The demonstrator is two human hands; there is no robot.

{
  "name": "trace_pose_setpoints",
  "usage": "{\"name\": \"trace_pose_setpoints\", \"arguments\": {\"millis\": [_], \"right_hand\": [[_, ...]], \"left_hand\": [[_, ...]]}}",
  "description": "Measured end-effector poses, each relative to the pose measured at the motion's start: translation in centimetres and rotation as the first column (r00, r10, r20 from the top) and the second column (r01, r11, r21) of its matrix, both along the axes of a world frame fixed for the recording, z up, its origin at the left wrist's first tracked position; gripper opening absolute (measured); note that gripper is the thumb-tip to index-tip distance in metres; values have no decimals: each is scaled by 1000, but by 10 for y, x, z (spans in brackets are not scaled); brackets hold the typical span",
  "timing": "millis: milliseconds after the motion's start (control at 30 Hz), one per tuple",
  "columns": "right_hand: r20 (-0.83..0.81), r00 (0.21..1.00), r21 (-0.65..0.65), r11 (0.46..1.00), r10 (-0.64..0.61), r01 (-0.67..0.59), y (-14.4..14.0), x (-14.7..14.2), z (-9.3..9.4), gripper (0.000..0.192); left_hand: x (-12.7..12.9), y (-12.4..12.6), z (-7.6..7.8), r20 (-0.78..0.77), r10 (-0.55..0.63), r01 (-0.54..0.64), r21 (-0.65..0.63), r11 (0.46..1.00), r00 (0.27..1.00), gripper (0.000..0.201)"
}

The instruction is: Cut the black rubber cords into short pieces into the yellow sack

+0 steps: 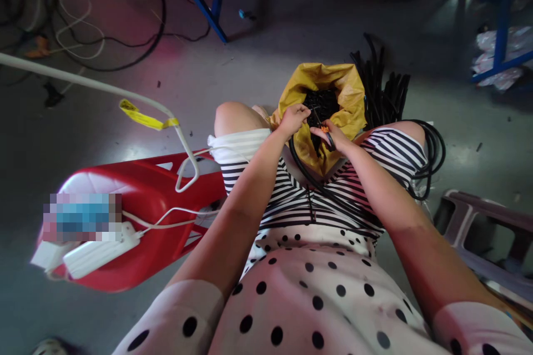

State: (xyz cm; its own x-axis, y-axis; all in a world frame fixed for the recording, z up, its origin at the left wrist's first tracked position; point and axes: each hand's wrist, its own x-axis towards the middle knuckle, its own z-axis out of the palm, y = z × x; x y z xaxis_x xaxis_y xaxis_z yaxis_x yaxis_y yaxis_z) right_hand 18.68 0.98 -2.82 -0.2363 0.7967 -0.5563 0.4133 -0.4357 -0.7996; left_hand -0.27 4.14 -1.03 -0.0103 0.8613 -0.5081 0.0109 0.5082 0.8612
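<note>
A yellow bag [293, 89] stands open between my knees, with many small black pieces [323, 105] inside. Over its mouth, my left hand [295, 118] is closed in a pinch on what looks like the end of a black cable [296, 160]; the fingers mostly hide that end. The cable runs down across my lap. My right hand [339, 137] is wrapped around small scissors [330, 138] with black and orange handles. Their thin blades point up toward my left fingertips.
Black cable lengths [393, 91] lie behind the bag, and a coil [435, 161] hangs by my right knee. On my left is a red stool [162, 199] with a white power strip [100, 249]. A white metal tube [104, 89] crosses there. Blue table legs [200, 3] stand ahead.
</note>
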Motion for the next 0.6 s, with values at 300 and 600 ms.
{"name": "trace_pose_setpoints", "arguments": {"millis": [300, 600], "right_hand": [[-25, 1000, -29, 999, -17, 16, 1, 0, 0, 61], [70, 997, 4, 1000, 26, -26, 2, 1, -4, 62]], "left_hand": [[-1, 0, -2, 59, 45, -43, -46, 998, 997, 21], [0, 0, -2, 17, 5, -5, -29, 1000, 1000, 23]]}}
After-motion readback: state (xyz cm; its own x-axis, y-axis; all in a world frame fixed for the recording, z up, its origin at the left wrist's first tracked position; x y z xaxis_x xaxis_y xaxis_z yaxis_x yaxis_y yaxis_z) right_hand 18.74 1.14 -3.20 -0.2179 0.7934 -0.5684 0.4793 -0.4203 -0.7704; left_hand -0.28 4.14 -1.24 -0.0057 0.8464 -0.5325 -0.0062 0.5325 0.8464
